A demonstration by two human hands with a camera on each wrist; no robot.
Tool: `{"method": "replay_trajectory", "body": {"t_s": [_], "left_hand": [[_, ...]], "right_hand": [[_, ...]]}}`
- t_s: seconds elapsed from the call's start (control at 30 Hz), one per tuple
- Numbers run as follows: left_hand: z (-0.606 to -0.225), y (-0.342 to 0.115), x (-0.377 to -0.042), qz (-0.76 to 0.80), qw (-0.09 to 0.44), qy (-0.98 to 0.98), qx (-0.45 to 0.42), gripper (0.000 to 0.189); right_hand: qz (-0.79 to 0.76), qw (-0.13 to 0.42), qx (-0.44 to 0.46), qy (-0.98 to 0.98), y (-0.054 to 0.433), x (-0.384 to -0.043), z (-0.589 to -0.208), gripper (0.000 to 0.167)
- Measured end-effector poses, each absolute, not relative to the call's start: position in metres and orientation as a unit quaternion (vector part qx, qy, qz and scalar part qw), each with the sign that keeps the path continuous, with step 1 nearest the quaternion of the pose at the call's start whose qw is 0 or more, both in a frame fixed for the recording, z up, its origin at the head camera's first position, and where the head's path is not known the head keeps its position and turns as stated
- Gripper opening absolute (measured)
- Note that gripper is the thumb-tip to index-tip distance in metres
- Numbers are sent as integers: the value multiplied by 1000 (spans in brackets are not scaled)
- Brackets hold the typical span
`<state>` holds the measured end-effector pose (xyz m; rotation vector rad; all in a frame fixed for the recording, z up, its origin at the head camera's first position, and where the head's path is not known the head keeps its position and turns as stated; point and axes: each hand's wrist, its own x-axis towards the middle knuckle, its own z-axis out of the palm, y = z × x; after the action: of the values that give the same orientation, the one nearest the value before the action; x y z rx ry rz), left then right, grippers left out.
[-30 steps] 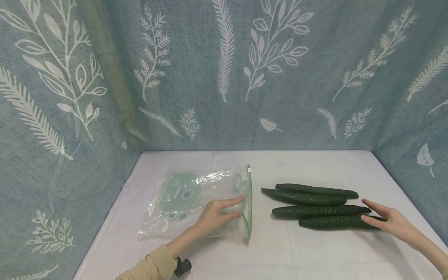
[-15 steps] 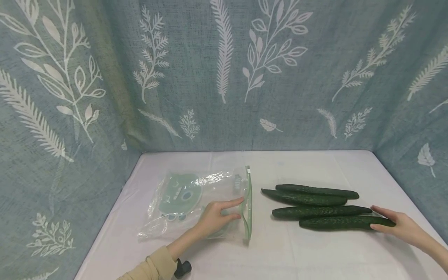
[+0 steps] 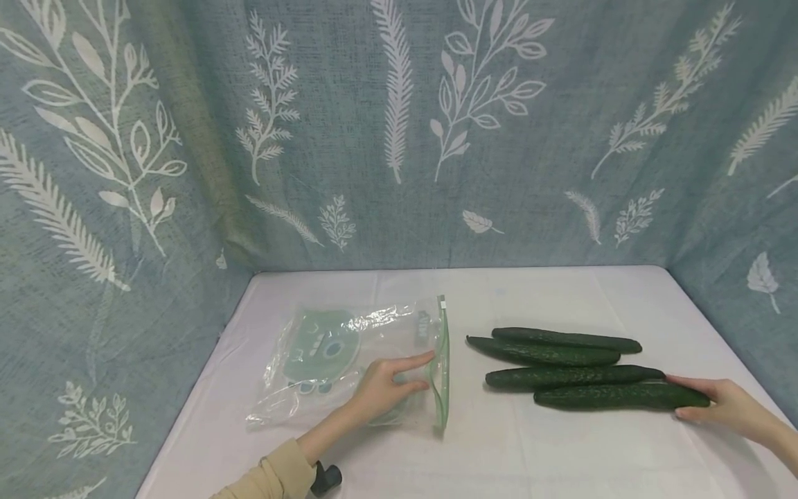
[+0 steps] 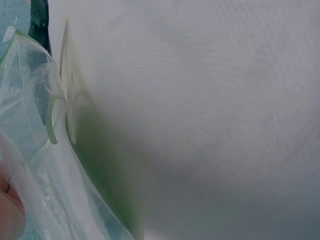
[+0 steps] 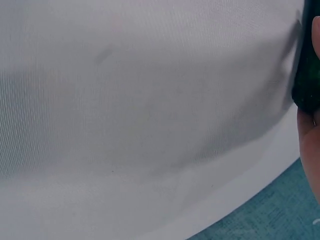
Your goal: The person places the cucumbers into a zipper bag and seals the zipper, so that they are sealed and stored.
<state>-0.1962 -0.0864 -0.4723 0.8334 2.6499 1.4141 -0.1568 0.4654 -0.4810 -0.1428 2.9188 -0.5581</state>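
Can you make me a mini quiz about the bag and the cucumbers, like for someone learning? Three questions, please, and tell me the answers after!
1. How many cucumbers can you count?
2. Which hand touches the bag: A) left, B) right, C) neither?
3. True or false: all the cucumbers are inside the bag.

Key:
1. Four.
2. A: the left hand is at its green-edged side.
3. False: they all lie outside it, and the right hand is at the end of one.

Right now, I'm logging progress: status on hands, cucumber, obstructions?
Left hand at mouth of bag. Right hand around end of front cucumber. Second cucumber close alongside.
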Motion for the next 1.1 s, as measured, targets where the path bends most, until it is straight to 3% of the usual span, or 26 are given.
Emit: {"method": "replay_trajectory", "body": {"t_s": [0.3, 1.1], "left_hand": [[-471, -86, -196, 456, 17, 851, 261, 47], [-468, -86, -194, 458, 22, 851, 258, 47]], "right_hand": [[-198, 82, -28, 976, 463, -156, -483, 71], [-202, 49, -38, 977, 461, -153, -479, 58]]}}
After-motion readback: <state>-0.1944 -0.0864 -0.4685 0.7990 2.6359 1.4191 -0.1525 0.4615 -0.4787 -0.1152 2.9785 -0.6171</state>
